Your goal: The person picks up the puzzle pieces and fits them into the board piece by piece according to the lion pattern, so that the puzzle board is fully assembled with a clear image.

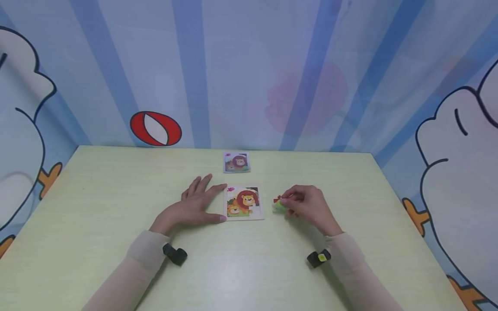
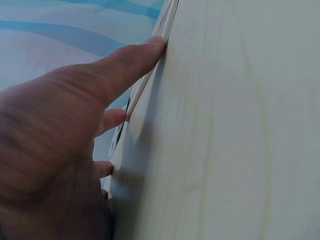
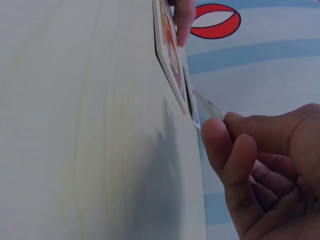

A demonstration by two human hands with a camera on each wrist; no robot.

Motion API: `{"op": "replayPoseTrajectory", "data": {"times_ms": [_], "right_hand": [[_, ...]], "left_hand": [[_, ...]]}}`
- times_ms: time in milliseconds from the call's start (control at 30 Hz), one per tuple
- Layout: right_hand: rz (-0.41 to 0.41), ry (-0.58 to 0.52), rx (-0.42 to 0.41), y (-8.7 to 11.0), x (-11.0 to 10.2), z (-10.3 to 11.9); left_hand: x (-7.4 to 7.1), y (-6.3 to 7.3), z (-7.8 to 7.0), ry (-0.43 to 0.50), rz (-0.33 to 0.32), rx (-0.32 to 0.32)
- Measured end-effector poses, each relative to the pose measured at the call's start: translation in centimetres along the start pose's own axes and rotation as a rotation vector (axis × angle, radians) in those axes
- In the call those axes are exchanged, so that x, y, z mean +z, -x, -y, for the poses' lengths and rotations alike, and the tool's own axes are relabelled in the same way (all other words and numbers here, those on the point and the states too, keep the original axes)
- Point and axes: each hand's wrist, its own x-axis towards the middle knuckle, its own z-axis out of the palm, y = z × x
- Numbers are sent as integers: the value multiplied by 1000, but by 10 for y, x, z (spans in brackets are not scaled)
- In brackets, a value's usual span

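Observation:
In the head view a white-framed lion jigsaw puzzle [image 1: 244, 211] lies flat on the table, with a white gap at the lower right of its picture. My left hand [image 1: 196, 205] is spread beside it, thumb tip at the near left corner and index fingertip at the far left corner. The left wrist view shows the thumb [image 2: 131, 62] against the board's edge. Right of the board, my right hand [image 1: 309, 204] pinches a small green and red puzzle piece [image 1: 278, 204] between thumb and fingers. Seen from the right wrist, the piece [image 3: 211, 107] is tilted and raised above the table.
Behind the puzzle lies a flat card [image 1: 236, 162] with the same lion picture. The pale wooden table [image 1: 241, 268] ends at a blue striped backdrop [image 1: 249, 77] printed with a red and white ball [image 1: 155, 128]. Small black cameras sit at both wrists.

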Motion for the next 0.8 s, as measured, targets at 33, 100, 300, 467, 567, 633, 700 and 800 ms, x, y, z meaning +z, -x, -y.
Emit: {"op": "replayPoseTrajectory", "data": {"times_ms": [33,100,300,467,567,633,700,800], "right_hand": [[3,1,4,0,1,0],[7,2,9,-2,4,1],[13,21,16,-4,11,2],[24,44,17,-5,15,5],[32,49,6,-5,17,7],[36,52,-6,-6,18,7],[41,49,-13,-7,19,9],[47,39,-15,-8,21,11]], "left_hand": [[0,0,0,5,-3,2],[1,0,0,10,-7,5],[1,0,1,-3,-10,-1],[-1,1,-2,-17,-3,-15],[-1,0,-2,-30,3,-12],[0,0,-2,-37,7,-15],[0,-1,-1,-41,10,-9],[0,0,-1,-29,6,-12]]}}
